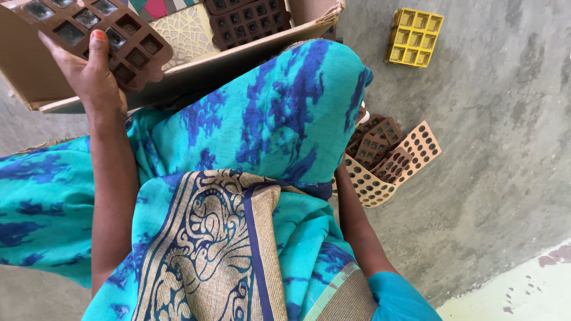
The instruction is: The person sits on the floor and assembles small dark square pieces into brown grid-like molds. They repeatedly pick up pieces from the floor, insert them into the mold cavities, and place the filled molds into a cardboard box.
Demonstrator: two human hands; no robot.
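The left hand (pixel 89 74) grips a brown mould tray (pixel 98 30) by its near edge over the cardboard box (pixel 196 74); it could tip. The right hand is hidden behind cloth near floor moulds (pixel 386 157).

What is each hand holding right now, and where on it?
The left hand grips a brown square-cavity mould at its near edge, thumb on top. The right hand is hidden behind the knee; cannot tell.
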